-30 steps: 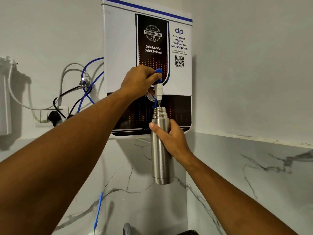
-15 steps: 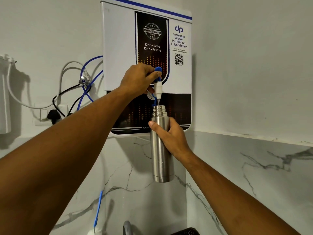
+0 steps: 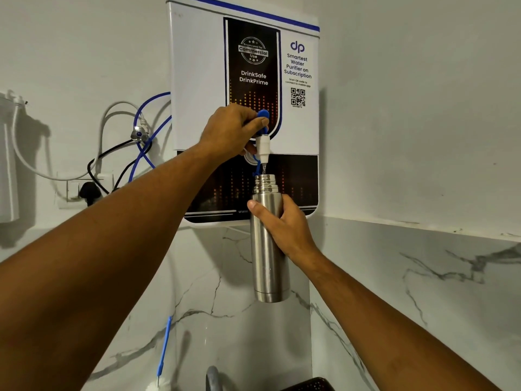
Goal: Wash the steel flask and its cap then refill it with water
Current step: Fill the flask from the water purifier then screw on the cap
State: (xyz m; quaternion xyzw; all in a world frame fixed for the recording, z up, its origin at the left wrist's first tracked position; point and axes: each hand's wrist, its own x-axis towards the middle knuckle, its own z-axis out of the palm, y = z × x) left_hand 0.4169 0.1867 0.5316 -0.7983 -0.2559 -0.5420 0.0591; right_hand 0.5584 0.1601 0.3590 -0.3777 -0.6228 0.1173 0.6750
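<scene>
Both forearms bare, reaching forward and up from lower corners. Left hand (image 3: 225, 131) higher, back of hand toward camera, fingers curled, pinching blue tap lever (image 3: 263, 114). Right hand (image 3: 282, 224) lower, gripping upper body of upright steel flask (image 3: 266, 263), thumb laid across front, other fingers hidden behind

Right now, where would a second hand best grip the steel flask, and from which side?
Likely its bare lower body, from the left. The steel flask is upright and cylindrical; the right hand wraps its upper part from the right, and the neck sits under the tap.
</scene>
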